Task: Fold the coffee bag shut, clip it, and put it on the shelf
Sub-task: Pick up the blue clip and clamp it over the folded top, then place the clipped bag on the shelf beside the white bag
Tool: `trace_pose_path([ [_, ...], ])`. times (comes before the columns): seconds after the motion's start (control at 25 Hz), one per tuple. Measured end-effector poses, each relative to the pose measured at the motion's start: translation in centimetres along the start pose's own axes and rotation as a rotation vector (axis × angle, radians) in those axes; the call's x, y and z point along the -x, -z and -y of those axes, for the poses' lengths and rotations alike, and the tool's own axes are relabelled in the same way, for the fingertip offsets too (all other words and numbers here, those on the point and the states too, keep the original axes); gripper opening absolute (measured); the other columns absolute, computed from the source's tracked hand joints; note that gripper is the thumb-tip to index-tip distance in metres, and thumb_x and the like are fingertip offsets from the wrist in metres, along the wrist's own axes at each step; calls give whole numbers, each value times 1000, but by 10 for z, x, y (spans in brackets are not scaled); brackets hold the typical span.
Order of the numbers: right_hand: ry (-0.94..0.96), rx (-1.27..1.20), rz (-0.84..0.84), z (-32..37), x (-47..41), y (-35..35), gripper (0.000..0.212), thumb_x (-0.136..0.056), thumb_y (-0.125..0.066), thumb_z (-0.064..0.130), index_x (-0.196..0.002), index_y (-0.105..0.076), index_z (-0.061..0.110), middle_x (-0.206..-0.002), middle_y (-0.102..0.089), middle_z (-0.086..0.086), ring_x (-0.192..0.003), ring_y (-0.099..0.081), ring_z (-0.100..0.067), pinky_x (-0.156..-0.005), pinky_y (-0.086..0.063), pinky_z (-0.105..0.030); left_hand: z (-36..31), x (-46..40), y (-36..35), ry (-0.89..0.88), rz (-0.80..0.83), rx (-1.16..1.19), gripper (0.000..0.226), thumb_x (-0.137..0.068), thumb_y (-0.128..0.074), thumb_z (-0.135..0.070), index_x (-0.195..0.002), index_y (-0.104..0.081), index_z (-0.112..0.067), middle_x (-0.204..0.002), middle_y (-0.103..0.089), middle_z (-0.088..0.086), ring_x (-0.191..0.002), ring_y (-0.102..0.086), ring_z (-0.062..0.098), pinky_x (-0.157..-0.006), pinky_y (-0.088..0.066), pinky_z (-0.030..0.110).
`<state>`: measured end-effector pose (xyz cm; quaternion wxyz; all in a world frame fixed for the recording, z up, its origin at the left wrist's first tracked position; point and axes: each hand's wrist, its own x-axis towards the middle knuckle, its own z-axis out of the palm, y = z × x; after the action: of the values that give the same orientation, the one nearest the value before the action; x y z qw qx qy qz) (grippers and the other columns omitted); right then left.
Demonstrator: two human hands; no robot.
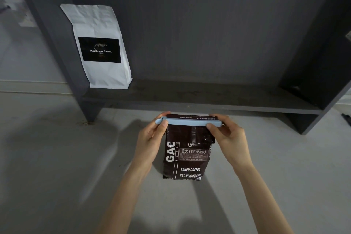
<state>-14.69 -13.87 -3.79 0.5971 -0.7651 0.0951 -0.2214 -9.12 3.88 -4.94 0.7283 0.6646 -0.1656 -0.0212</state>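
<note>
Both our hands, left hand [152, 137] and right hand [227, 135], pinch blue clip [190, 121] across folded dark coffee bag [187, 157]; clipping step; next, we lift bag onto shelf [209, 99].

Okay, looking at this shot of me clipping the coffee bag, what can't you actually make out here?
Head view only:
- Whether the blue clip has latched: its ends are covered by the left hand and right hand.
- Small print on the dark coffee bag: too small.
- The white coffee bag back: faces away.
- The shelf right end: cut off by the edge.
</note>
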Motion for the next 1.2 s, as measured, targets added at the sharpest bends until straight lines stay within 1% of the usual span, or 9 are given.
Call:
trace_pose_path([
  [0.16, -66, -85, 77, -13, 3, 0, 43, -81, -60, 18, -121, -48, 24, -110, -65, -6, -104, -61, -19, -88, -51, -34, 8, 5, 4, 40, 134, 14, 42, -84, -52, -4, -117, -46, -31, -103, -59, -28, -99, -55, -15, -79, -43, 3],
  [0.32, -121, -71, 168, -32, 13, -1, 40, -81, -60, 11, -119, -51, 23, -116, -64, -2, -110, -58, -11, -98, -45, -35, 26, 6, 14, 89, 238, -118, 58, -82, -57, -8, -126, -31, -35, -109, -53, -31, -101, -49, -21, -82, -39, 0],
  [0.44, -162, -22, 178, -45, 17, -3, 36, -81, -60, 11, -116, -55, 20, -116, -65, -2, -109, -59, -10, -100, -44, -38, 36, 7, 21, 142, 289, -187, 60, -75, -66, -20, -120, -34, -43, -97, -61, -41, -102, -50, -19, -85, -40, 3],
  [0.56, -228, -63, 191, -53, 22, -4, 28, -81, -60, 10, -105, -58, 24, -110, -67, 2, -104, -61, -10, -95, -47, -31, 44, 12, 24, 205, 307, -192, 53, -67, -67, -27, -113, -42, -38, -105, -61, -30, -99, -53, -18, -87, -42, 4],
  [0.64, -246, -68, 232, -56, 26, -4, 30, -81, -60, 9, -106, -58, 25, -107, -67, 9, -103, -62, -7, -88, -50, -20, 46, 14, 25, 224, 310, -153, 49, -77, -63, -9, -116, -40, -28, -115, -55, -16, -96, -54, -19, -83, -43, 3],
  [0.76, -239, -24, 205, -56, 30, -3, 31, -81, -61, 10, -109, -59, 22, -104, -67, 12, -96, -62, 6, -76, -47, -5, 47, 15, 26, 218, 313, -169, 45, -82, -54, 2, -115, -42, -27, -111, -57, -20, -95, -54, -19, -82, -42, 2],
  [0.92, -180, 41, 142, -50, 30, -7, 29, -80, -62, 9, -107, -63, 19, -93, -67, 17, -81, -59, 19, -66, -42, 2, 50, 13, 28, 199, 303, -243, 38, -81, -58, -8, -107, -50, -35, -89, -62, -43, -99, -54, -16, -85, -42, 4],
  [1.08, -147, 65, 136, -40, 19, -12, 27, -79, -64, 10, -103, -66, 22, -79, -67, 33, -80, -60, 17, -65, -41, 3, 42, 9, 35, 155, 268, -244, 42, -73, -66, -38, -112, -52, -34, -95, -62, -41, -105, -54, -10, -90, -43, 8],
  [1.2, -106, 64, 141, -21, 1, -19, 27, -77, -66, 14, -101, -67, 24, -85, -68, 26, -84, -62, 14, -67, -44, 0, 23, -7, 45, 119, 250, -251, 58, -56, -66, -65, -108, -53, -41, -98, -63, -39, -105, -56, -8, -86, -45, 8],
])
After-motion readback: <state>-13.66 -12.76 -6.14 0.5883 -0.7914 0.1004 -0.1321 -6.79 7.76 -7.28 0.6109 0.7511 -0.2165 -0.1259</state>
